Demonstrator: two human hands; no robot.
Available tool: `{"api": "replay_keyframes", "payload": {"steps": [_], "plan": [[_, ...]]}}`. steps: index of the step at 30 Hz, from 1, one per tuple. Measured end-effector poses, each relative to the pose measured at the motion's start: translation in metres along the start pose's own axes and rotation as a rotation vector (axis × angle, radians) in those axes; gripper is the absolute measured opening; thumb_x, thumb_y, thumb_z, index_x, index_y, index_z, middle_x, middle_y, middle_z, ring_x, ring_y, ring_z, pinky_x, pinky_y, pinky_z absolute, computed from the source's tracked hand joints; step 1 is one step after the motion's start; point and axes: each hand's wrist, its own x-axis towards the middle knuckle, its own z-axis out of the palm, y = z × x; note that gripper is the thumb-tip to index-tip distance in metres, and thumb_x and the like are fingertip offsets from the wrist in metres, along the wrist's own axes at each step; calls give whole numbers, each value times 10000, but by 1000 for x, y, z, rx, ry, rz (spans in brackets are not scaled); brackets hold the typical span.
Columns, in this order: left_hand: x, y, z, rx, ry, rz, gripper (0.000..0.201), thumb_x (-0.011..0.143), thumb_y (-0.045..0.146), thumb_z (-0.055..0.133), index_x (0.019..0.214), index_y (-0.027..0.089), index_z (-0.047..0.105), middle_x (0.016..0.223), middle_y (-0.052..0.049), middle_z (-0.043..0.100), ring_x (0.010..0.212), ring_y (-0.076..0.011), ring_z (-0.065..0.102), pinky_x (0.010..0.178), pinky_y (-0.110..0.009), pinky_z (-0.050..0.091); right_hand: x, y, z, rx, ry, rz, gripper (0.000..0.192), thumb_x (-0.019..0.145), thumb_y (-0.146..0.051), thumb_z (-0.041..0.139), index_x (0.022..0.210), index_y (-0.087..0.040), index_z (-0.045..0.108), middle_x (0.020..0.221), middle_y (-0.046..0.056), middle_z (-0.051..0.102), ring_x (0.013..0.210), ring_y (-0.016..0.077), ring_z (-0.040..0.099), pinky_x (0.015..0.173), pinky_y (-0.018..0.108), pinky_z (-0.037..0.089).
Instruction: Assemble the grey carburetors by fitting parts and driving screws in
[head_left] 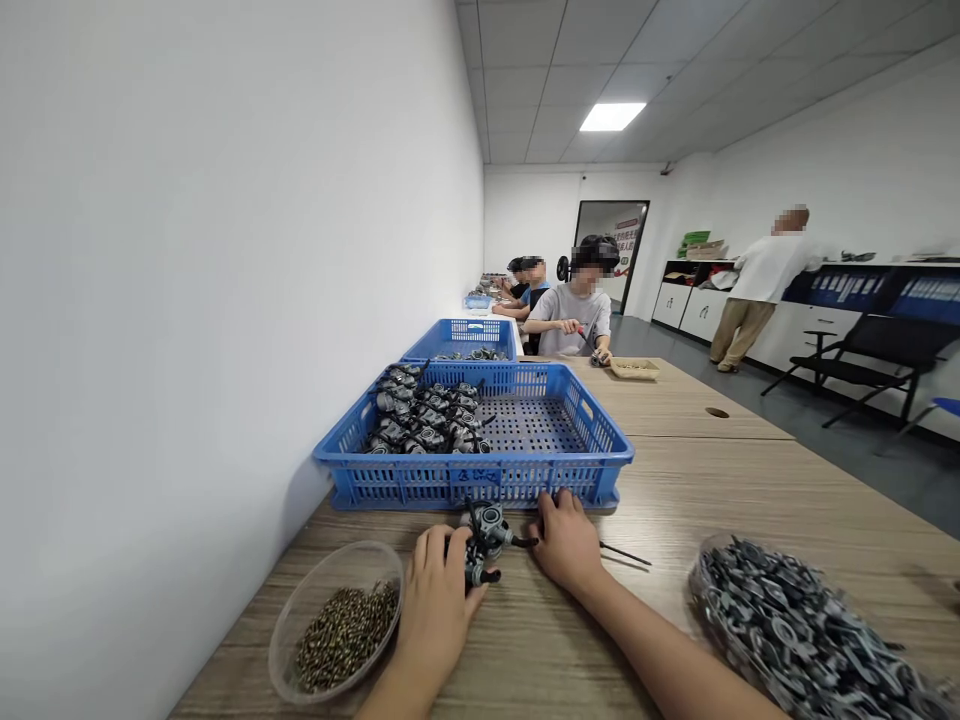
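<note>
My left hand [435, 600] is closed around the side of a small silver-and-black carburetor [489, 522], which rests on the table just in front of the blue crate. It has a round opening on top and black tube-like ends sticking out. To its right, my right hand [568, 545] lies on the table against the crate's front, fingers curled. From beneath that hand a thin dark screwdriver shaft [626, 555] points right; the handle is mostly hidden in the hand. A clear tub of brass-coloured screws [345, 635] stands left of my left hand.
The blue crate [480, 465] holds several similar carburetors [427, 415] on its left side. Another blue crate [457, 340] stands behind it. A clear tub of grey metal parts [802, 630] is at right. Across the table a co-worker [574, 310] handles a red-handled tool; a wall borders the left.
</note>
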Motion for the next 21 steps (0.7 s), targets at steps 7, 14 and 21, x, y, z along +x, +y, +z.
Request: {"api": "replay_keyframes", "payload": {"steps": [7,14,21], "plan": [[2,-7,-5,93,-4,-40,520,881,216,903,1338,222,654,1308,-130,661,1241,-384,658,1080,-537,574,0,2,3,-11,5,-11,280,1035,-315,637,1281,-192,691,1235,164,641,1201,331,604,938,361,464],[4,-41,-14,92,37,-133,525,961,396,820,1379,193,576,1370,-177,584,1224,-412,696,988,-518,629,-1,3,3,-21,15,-17,233,1031,-303,627,1227,-196,694,1200,149,642,1169,322,614,911,353,457],[7,-71,-21,92,90,-300,500,1085,454,597,1437,124,464,1352,-254,576,984,-381,771,835,-518,667,0,1,0,-28,3,-20,224,1039,-304,620,1218,-191,692,1193,147,642,1170,318,626,907,349,458]]}}
